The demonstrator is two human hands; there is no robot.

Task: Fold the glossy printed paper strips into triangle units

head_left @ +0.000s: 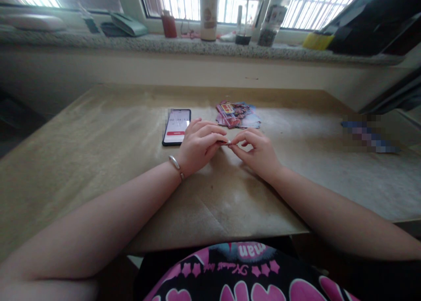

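Both hands meet at the middle of the paper-covered table (98, 161). My left hand (199, 145), with a silver bangle on the wrist, has its fingers curled and pinches a small thin reddish item (226, 142). My right hand (258, 150) is curled too, and its fingertips pinch the same item from the other side. The item is mostly hidden between the fingers, and I cannot name it. A black phone (176, 126) with a lit white and red screen lies just beyond my left hand. A loose pile of colourful cards (237, 115) lies beyond my right hand.
A blurred blue and pale thing (368, 136) lies at the right of the table. Behind runs a stone windowsill (131, 42) with a tall tumbler (208, 12), a small red bottle (169, 25), a jar (271, 23), a teal case (128, 26) and a dark device (375, 20).
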